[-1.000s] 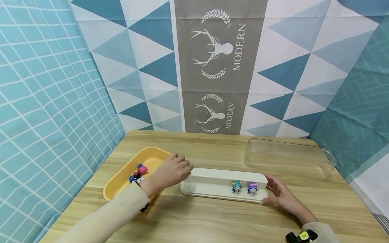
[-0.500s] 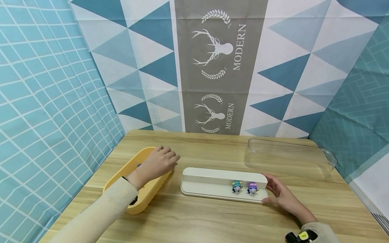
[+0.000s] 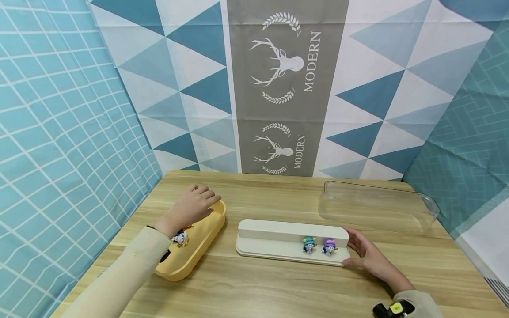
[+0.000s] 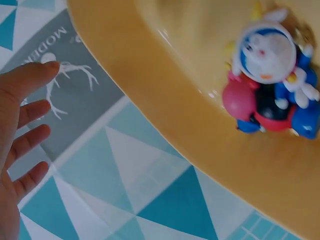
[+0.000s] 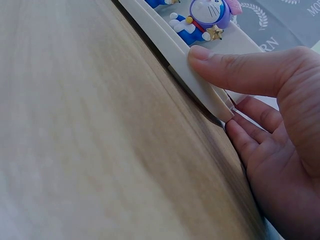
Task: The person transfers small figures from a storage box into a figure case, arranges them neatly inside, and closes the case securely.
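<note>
My left hand (image 3: pixel 191 210) hovers over the back of a yellow tray (image 3: pixel 210 236), its fingers apart and holding nothing. Inside that tray lie several small Doraemon figurines (image 4: pixel 270 55) in a pile, partly hidden by my left arm in the head view. With thumb and fingers my right hand (image 3: pixel 367 256) grips the right end of a cream stepped display stand (image 3: pixel 270 249). On the stand's lower step stand two figurines: one with a teal hat (image 3: pixel 309 245), and one with a purple hat (image 3: pixel 329 246) nearer my right hand.
A clear plastic cover (image 3: pixel 377 207) rests on the wooden table (image 3: pixel 278 291) at the back right. Patterned cloth (image 3: pixel 274 88) hangs behind the table, and a blue tiled-pattern sheet (image 3: pixel 71 132) rises along the left side.
My left hand has moved left from beside the stand to above the yellow tray. The right hand stays on the stand, and the two standing figurines have not moved.
</note>
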Demonstrator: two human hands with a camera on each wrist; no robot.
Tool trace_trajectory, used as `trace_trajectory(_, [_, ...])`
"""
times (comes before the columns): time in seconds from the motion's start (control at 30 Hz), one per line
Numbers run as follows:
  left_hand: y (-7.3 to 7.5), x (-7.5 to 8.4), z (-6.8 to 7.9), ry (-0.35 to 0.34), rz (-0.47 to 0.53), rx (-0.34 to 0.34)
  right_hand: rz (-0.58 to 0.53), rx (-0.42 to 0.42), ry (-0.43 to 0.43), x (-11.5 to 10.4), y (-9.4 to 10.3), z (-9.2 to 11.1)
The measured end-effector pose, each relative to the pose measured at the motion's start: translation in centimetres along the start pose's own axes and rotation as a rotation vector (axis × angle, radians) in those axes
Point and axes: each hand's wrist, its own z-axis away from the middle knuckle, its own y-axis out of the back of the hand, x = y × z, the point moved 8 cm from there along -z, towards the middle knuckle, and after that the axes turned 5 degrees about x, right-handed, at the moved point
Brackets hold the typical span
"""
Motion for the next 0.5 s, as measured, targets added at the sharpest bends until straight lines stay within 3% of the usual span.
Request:
trace_trajectory(0.23, [-1.4,-1.5,1.6,0.075,0.053,-0.144,0.002,0.006,0.006,-0.1,0.1,0.0])
trace_trajectory(0.5, [-2.6,-2.2,3.6,0.108,0.012,-0.247,-0.005,0.003,-0.002,0.0,0.1,0.0])
